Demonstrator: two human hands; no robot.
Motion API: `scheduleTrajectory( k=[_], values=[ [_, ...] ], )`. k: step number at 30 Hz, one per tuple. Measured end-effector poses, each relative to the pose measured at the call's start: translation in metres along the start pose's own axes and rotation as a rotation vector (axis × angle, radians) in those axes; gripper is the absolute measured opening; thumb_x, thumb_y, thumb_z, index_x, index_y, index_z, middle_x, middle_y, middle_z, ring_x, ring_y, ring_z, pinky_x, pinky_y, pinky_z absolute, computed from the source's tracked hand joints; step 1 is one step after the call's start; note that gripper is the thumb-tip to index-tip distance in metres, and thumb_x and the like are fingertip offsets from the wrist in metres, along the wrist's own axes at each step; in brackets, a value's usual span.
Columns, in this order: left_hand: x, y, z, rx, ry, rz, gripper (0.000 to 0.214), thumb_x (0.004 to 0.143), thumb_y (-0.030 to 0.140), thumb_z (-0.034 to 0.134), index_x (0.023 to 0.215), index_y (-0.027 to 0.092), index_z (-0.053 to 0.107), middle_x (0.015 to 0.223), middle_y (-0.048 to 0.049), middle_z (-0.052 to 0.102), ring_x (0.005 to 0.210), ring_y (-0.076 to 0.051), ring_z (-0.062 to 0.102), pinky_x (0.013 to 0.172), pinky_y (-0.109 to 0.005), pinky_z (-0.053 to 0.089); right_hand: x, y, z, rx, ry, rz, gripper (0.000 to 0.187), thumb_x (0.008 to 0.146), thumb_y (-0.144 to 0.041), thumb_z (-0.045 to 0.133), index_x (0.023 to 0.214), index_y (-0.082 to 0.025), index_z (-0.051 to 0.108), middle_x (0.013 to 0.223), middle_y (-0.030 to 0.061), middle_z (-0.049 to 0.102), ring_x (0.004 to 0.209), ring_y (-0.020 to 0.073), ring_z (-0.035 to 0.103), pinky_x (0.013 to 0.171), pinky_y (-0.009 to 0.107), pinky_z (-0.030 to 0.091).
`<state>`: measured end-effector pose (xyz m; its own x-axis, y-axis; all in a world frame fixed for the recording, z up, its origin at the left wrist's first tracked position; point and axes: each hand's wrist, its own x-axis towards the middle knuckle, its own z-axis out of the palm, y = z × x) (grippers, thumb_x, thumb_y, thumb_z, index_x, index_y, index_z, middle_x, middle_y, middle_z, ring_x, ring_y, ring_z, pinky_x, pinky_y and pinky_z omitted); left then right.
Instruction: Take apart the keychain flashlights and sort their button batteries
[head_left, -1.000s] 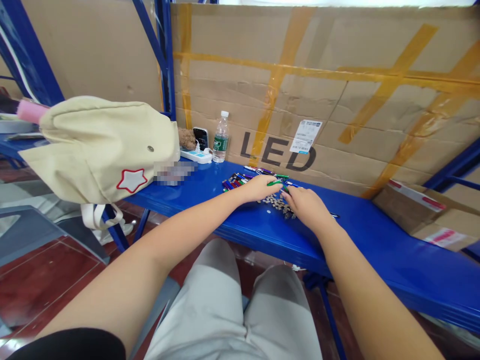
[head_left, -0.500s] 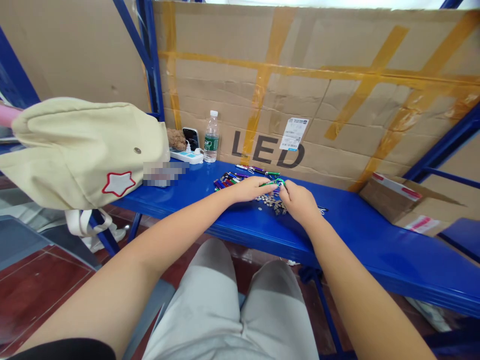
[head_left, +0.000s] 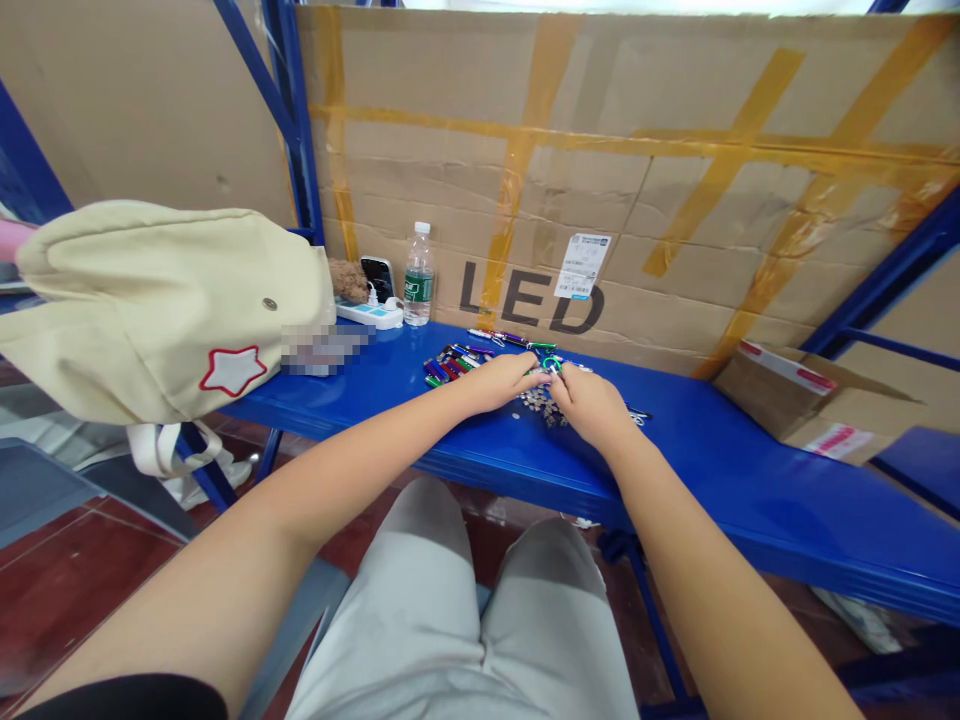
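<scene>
Both my hands meet over a blue metal shelf (head_left: pixel 735 480). My left hand (head_left: pixel 504 380) and my right hand (head_left: pixel 589 403) are closed in a pinch on a small green piece (head_left: pixel 551 364) held between them. Under the hands lies a heap of small silver metal parts (head_left: pixel 538 403). A pile of short coloured pen-like pieces (head_left: pixel 454 362), blue, red, purple and green, lies just left of and behind my left hand.
A cream fabric bag (head_left: pixel 165 310) with a red-edged star sits at the shelf's left end. A water bottle (head_left: pixel 418 275), a power strip (head_left: pixel 371 314) and a phone stand behind. A taped cardboard sheet marked LED (head_left: pixel 675 200) forms the back wall; an open carton (head_left: pixel 810 400) lies right.
The view has shifted a little to the right and down. My hands have drawn closer together around the green piece above the silver parts.
</scene>
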<state>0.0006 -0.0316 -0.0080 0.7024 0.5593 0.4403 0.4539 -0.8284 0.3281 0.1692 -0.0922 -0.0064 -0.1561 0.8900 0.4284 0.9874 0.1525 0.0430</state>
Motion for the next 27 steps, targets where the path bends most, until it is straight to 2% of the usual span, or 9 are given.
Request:
scheduleTrajectory(
  k=[5, 10, 15, 18, 20, 23, 25, 27],
  values=[
    [0.000, 0.010, -0.005, 0.029, -0.057, -0.060, 0.029, 0.099, 0.045, 0.035, 0.100, 0.017, 0.045, 0.085, -0.0066, 0.060, 0.079, -0.023, 0.059, 0.072, -0.032, 0.041, 0.000, 0.006, -0.001, 0.040, -0.044, -0.017, 0.026, 0.097, -0.031, 0.036, 0.089, -0.019, 0.058, 0.088, 0.0107, 0.070, 0.078, 0.0229, 0.062, 0.061, 0.029, 0.031],
    [0.000, 0.017, -0.009, -0.095, -0.123, -0.145, 0.030, 0.099, 0.041, 0.029, 0.110, 0.016, 0.042, 0.095, -0.0074, 0.060, 0.083, -0.019, 0.058, 0.076, -0.031, 0.045, -0.002, 0.011, -0.003, 0.111, -0.047, -0.016, 0.029, 0.098, -0.033, 0.035, 0.091, -0.019, 0.059, 0.092, 0.0110, 0.070, 0.082, 0.0233, 0.063, 0.065, 0.029, 0.034],
    [0.005, 0.011, -0.013, -0.062, -0.104, -0.107, 0.035, 0.098, 0.036, 0.032, 0.125, 0.013, 0.039, 0.095, -0.0061, 0.061, 0.081, -0.017, 0.058, 0.074, -0.030, 0.047, -0.001, 0.017, 0.001, 0.225, -0.025, -0.003, 0.027, 0.096, -0.035, 0.038, 0.084, -0.021, 0.057, 0.088, 0.0095, 0.069, 0.079, 0.0219, 0.062, 0.065, 0.029, 0.035],
    [0.021, 0.000, -0.019, 0.005, -0.108, -0.053, 0.030, 0.098, 0.034, 0.037, 0.118, 0.015, 0.050, 0.104, -0.0056, 0.064, 0.092, -0.016, 0.060, 0.082, -0.028, 0.047, 0.004, 0.024, 0.005, 0.324, 0.032, 0.064, 0.025, 0.095, -0.039, 0.041, 0.085, -0.022, 0.056, 0.085, 0.0077, 0.069, 0.076, 0.0214, 0.061, 0.063, 0.029, 0.035],
    [0.039, -0.011, -0.021, 0.044, -0.115, -0.084, 0.032, 0.099, 0.033, 0.034, 0.119, 0.015, 0.051, 0.102, -0.0053, 0.066, 0.089, -0.015, 0.061, 0.080, -0.027, 0.048, 0.007, 0.031, 0.006, 0.386, 0.092, 0.149, 0.022, 0.094, -0.038, 0.041, 0.093, -0.021, 0.055, 0.083, 0.0072, 0.068, 0.074, 0.0219, 0.060, 0.062, 0.029, 0.036],
    [0.069, -0.032, -0.015, 0.124, -0.139, -0.151, 0.028, 0.097, 0.029, 0.041, 0.116, 0.013, 0.056, 0.100, -0.0057, 0.067, 0.087, -0.015, 0.063, 0.080, -0.028, 0.050, 0.012, 0.039, 0.009, 0.456, 0.177, 0.264, 0.022, 0.092, -0.035, 0.042, 0.104, -0.019, 0.053, 0.084, 0.0079, 0.068, 0.078, 0.0232, 0.061, 0.064, 0.031, 0.039],
    [0.087, -0.046, -0.006, 0.183, -0.140, -0.189, 0.024, 0.096, 0.027, 0.048, 0.113, 0.013, 0.059, 0.107, -0.0069, 0.066, 0.097, -0.017, 0.062, 0.088, -0.032, 0.050, 0.013, 0.043, 0.011, 0.486, 0.207, 0.304, 0.023, 0.091, -0.033, 0.044, 0.106, -0.018, 0.054, 0.082, 0.0071, 0.067, 0.080, 0.0232, 0.061, 0.066, 0.032, 0.041],
    [0.101, -0.057, 0.003, 0.240, -0.129, -0.227, 0.029, 0.094, 0.033, 0.055, 0.115, 0.014, 0.059, 0.116, -0.0084, 0.062, 0.103, -0.020, 0.061, 0.090, -0.041, 0.052, 0.013, 0.045, 0.013, 0.504, 0.219, 0.328, 0.023, 0.091, -0.031, 0.047, 0.107, -0.017, 0.055, 0.079, 0.0047, 0.065, 0.079, 0.0214, 0.061, 0.069, 0.032, 0.043]
  ],
)
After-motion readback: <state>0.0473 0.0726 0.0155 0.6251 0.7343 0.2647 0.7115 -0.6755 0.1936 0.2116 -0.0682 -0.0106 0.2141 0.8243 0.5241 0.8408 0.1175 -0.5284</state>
